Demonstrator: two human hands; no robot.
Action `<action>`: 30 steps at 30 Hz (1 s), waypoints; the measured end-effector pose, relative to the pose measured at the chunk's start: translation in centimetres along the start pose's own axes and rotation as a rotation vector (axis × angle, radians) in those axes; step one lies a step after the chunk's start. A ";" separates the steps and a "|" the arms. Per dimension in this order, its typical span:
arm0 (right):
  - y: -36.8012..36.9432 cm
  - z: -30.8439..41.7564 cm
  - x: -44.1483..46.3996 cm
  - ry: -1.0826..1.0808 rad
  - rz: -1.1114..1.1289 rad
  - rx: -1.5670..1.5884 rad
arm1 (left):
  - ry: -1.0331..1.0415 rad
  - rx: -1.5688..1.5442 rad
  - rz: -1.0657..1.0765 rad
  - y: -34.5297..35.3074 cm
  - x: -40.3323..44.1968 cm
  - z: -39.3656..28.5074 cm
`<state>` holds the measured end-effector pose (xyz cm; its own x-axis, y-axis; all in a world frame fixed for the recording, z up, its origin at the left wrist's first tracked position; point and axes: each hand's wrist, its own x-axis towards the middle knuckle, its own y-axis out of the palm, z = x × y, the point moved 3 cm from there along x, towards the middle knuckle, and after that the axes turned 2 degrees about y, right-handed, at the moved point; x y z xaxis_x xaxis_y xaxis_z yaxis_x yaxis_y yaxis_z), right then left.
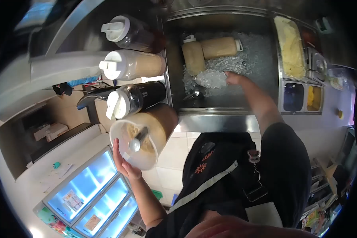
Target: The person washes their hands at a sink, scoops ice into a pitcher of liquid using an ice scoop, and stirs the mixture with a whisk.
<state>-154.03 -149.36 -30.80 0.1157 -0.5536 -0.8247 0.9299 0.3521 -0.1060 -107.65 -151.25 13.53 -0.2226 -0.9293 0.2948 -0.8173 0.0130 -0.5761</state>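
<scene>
My right hand (pixel 233 78) reaches into the metal ice bin (pixel 261 101), fingers closed at the end of what looks like a clear scoop heaped with ice (pixel 211 79). The scoop's handle is hidden by the hand. Two bottles of tan drink, one upright-looking (pixel 193 57) and one on its side (pixel 219 47), rest in the ice just beyond it. My left hand (pixel 125 160), fingers stretched out, lies against the rim of a large translucent tub (pixel 156 148) holding tan liquid. A metal utensil (pixel 135 144) stands inside that tub.
Left of the bin stand several white-lidded pitchers, including a dark one (pixel 137 37), a tan one (pixel 142 65) and a black-looking one (pixel 146 95). Topping pans (pixel 289 47) line the bin's right side. A shiny metal piece (pixel 193 94) lies in the bin's near corner. Lit glass-door fridges (pixel 83 194) stand lower left.
</scene>
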 end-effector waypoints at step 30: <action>18.4 41.1 -40.9 -0.150 -0.264 -1.081 | 0.213 -0.106 -0.028 -2.8 0.1 0.1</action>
<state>-127.32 -151.24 23.79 0.0681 -0.7672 -0.6377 0.1481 0.6399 -0.7540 -105.37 -151.40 15.09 -0.2974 -0.8309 0.4703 -0.8732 0.0374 -0.4860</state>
